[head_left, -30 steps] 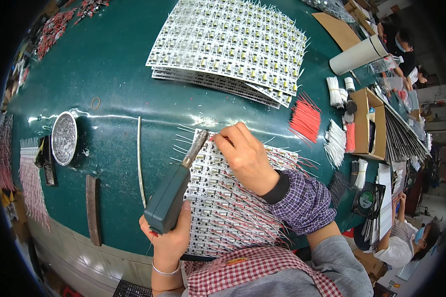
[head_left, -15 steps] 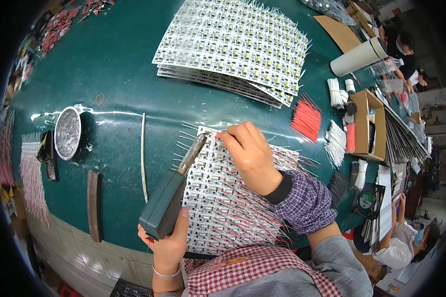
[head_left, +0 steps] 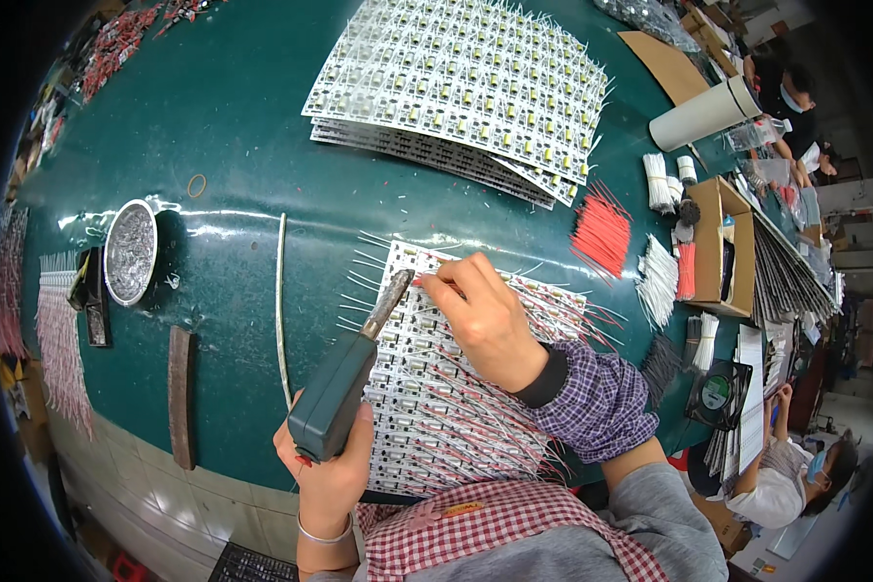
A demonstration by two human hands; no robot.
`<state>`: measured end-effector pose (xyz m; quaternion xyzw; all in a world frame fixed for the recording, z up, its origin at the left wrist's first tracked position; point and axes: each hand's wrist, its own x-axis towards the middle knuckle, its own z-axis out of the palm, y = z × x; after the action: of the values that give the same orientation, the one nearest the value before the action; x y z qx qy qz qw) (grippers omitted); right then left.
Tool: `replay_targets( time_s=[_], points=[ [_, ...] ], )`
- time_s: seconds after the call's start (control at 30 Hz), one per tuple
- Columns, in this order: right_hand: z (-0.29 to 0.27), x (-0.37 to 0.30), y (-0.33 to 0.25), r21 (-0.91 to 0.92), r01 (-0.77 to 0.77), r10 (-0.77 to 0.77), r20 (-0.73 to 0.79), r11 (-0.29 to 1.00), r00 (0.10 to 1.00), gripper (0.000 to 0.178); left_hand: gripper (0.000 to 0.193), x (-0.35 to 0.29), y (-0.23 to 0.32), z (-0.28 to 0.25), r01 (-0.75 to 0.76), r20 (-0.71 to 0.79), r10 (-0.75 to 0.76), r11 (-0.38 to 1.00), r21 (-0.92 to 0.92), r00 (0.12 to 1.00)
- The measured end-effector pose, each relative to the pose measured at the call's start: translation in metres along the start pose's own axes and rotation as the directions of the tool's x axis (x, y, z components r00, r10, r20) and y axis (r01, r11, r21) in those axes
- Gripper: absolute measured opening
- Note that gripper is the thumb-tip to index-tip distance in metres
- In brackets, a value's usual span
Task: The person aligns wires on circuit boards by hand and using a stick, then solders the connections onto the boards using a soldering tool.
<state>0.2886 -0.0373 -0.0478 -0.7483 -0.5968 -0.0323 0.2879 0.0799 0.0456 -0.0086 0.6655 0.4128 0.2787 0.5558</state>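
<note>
My left hand (head_left: 335, 456) is closed round a dark green soldering gun (head_left: 334, 396), its darkened tip pointing away from me over a white circuit board panel (head_left: 390, 364). Rows of small components cover the panel, and many red and white wires stick out from it. Close to the gun's tip, my right hand (head_left: 490, 320) pinches a thin red wire (head_left: 418, 279) against the panel's upper part. Most of that wire is hidden by my fingers. A whitish solder strand (head_left: 282, 310) runs from the table toward my left hand; whether the hand holds it is hidden.
Stacked panels (head_left: 456, 87) lie at the far side. Red wires (head_left: 601, 231) and white wires (head_left: 657, 281) sit to the right, near an open cardboard box (head_left: 735, 242). A metal bowl (head_left: 131, 254) and a brown bar (head_left: 181, 398) are left. Two people work at right.
The gun's tip and my right fingers have moved slightly nearer me along the panel, from one spot to another. The gun body has shifted a little to the right.
</note>
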Motion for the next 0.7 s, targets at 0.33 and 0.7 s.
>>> replay_targets(
  time_s=[0.33,0.7],
  points=[
    [0.000,0.001,-0.001,-0.003,0.002,-0.002,-0.005,1.000,1.000,0.027,0.016,0.003,-0.003,0.003,-0.015,0.011,0.015,1.000,0.025,1.000],
    [0.001,0.000,-0.001,-0.019,0.014,-0.014,-0.014,1.000,1.000,0.025,0.021,-0.007,-0.006,-0.005,0.034,-0.038,-0.029,0.993,0.117,0.999]
  ],
)
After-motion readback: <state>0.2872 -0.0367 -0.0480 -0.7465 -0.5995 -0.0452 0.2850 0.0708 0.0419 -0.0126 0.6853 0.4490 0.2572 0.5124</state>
